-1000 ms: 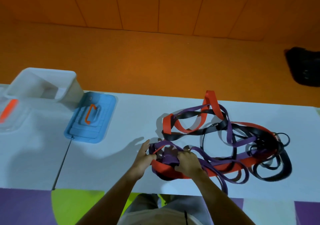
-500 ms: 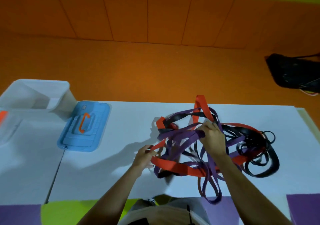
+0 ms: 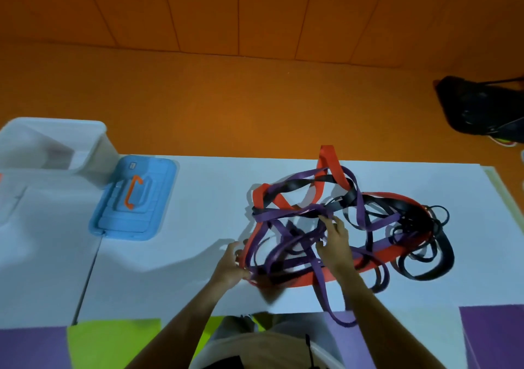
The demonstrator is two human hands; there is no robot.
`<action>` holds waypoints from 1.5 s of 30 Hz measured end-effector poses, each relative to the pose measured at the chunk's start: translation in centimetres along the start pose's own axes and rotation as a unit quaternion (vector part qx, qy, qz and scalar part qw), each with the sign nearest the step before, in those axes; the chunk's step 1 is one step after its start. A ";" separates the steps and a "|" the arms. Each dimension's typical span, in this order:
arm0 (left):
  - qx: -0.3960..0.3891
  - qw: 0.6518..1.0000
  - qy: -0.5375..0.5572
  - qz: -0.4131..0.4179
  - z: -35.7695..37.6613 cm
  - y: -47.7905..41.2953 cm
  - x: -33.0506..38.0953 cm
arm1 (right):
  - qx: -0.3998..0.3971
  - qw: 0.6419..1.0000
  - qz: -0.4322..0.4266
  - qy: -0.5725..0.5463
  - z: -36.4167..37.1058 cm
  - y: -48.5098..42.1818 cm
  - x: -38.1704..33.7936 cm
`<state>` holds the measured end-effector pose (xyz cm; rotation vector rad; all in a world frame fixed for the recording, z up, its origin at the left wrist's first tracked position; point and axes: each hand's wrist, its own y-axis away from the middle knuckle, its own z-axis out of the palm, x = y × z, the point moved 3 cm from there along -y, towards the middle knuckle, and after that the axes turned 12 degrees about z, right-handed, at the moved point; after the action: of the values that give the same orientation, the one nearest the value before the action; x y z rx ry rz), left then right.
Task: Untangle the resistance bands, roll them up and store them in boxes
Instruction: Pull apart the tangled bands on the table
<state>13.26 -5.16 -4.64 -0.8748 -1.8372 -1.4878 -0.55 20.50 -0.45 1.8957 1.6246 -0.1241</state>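
Gripping bands [image 3: 283, 213], 3 colours | left hand [image 3: 230, 266], right hand [image 3: 336, 245] | 1 blue lid [image 3: 154, 198]

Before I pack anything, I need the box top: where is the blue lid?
Head view, left side: the blue lid lies flat beside the clear box, left of the tangled bands.

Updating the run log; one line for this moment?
bands tangled | left hand holds red band | right hand in purple bands, grip unclear
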 end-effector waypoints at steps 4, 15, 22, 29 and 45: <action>0.057 0.964 -0.253 0.063 0.4 0.7 0.0 | 0.062 0.994 0.063 -0.070 2.7 3.3 2.0; 0.107 0.881 -0.441 0.137 5.0 -0.9 2.8 | -0.085 0.983 0.047 0.158 3.6 5.2 4.5; 0.084 0.789 -0.586 0.164 4.1 -3.3 4.5 | -0.072 0.988 -0.007 0.133 2.2 4.9 5.0; 0.032 0.748 -0.640 0.172 4.3 -4.8 5.2 | -0.062 0.990 -0.016 0.124 2.5 5.4 5.7; 0.183 0.982 -0.004 0.046 -3.4 2.4 1.8 | -0.041 0.995 0.027 0.089 0.4 0.6 7.2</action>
<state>14.34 -7.89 -1.22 -0.7716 -1.9634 -1.0441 1.84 26.41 -3.79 1.9309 1.6650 0.1369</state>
